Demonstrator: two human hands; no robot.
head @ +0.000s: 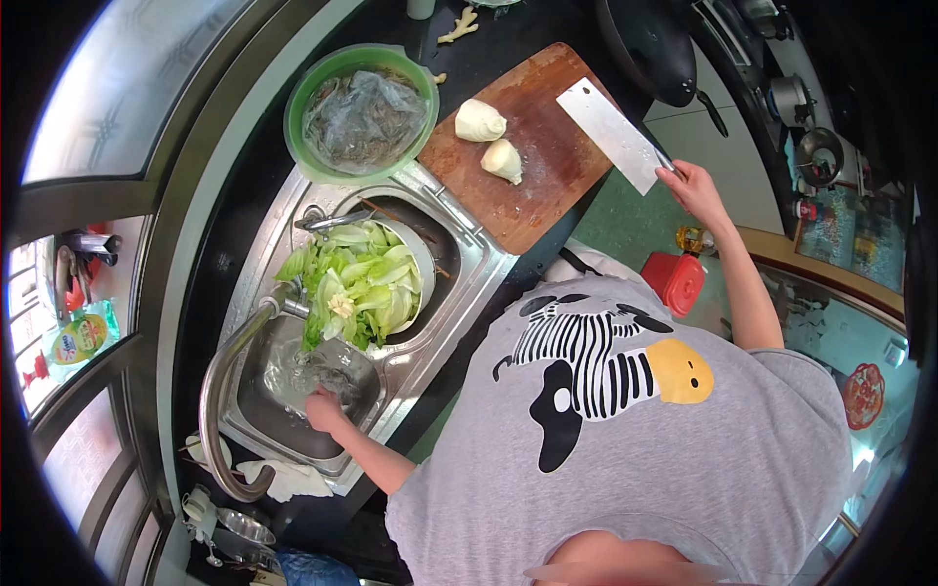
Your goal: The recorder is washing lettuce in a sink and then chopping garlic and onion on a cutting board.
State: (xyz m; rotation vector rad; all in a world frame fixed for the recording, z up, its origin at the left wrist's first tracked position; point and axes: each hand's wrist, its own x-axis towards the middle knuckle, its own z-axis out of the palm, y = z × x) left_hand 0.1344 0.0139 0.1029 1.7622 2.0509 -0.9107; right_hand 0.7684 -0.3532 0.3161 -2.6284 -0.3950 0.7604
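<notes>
My right hand [692, 192] grips the handle of a broad steel cleaver [604, 132]. Its blade lies flat-side up, partly over the right part of a wooden cutting board [542, 205] and partly past its edge. Two peeled pale vegetable pieces [481, 121] sit close together on the board. Down in the front sink basin [275, 421] is my left hand [325, 410], fingers curled beside splashing water or something clear. Whether it holds anything is hidden. Just beyond it, a white pot [421, 271] heaped with green lettuce leaves [366, 286] stands in the other basin.
A curved steel faucet [212, 395] arches along the window side. Behind the sink stands a green basin [297, 124] with a plastic bag [366, 117] in it. Ginger [460, 26] and a black wok [652, 51] are farther back. A red container [673, 284] is on the right.
</notes>
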